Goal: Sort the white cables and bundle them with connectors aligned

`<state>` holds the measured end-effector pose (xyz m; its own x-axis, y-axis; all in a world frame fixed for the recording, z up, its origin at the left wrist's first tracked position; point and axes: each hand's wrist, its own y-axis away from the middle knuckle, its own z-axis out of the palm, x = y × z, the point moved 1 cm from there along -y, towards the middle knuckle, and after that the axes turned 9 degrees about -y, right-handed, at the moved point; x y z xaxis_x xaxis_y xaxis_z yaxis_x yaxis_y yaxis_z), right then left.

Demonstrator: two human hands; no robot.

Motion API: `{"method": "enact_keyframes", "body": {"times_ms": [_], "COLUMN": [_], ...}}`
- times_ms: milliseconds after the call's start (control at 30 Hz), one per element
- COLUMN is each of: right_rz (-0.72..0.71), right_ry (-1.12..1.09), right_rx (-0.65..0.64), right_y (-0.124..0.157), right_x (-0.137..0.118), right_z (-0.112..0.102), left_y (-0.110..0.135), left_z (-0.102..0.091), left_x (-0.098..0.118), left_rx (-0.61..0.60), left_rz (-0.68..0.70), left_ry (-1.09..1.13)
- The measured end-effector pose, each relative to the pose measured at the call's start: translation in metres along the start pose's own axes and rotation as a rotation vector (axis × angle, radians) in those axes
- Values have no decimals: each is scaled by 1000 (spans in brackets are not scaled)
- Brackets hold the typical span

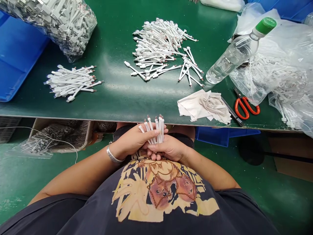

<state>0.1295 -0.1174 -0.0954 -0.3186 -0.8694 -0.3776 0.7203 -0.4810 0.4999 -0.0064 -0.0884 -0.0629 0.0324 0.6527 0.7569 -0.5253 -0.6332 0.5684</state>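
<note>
Several short white cables (160,130) stand fanned between my two hands, with their connectors and thin reddish wire tips upward. My left hand (133,138), a silver bracelet on its wrist, is closed around them with the thumb across the front. From the other side my right hand (172,147) grips the lower part of the bundle, its thumb pressed on the cables. Both hands touch, just below the table's front edge. Fingers behind the bundle are partly hidden. Ahead on the green table (110,98) lies a large heap of similar cables (158,42); a smaller pile (73,81) lies at left.
A clear bottle with a green cap (225,58) stands at right. Near it are a crumpled cloth (205,104), a dark slim tool (232,112) and red-handled scissors (242,109). Plastic bags of cables (278,71) fill the right side. A full bag (66,26) and blue bin (19,62) are left.
</note>
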Motion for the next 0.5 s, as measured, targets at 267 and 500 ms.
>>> {"method": "enact_keyframes", "body": {"times_ms": [267, 500], "right_rz": [2, -192], "right_ry": [82, 262], "right_rx": [-79, -13], "right_y": [2, 18], "right_x": [-7, -25], "right_z": [6, 1], "left_y": [0, 12], "left_z": [8, 2], "left_x": [10, 35], "left_rx": [-44, 167], "left_rz": [55, 149], "left_ry": [-4, 379]}}
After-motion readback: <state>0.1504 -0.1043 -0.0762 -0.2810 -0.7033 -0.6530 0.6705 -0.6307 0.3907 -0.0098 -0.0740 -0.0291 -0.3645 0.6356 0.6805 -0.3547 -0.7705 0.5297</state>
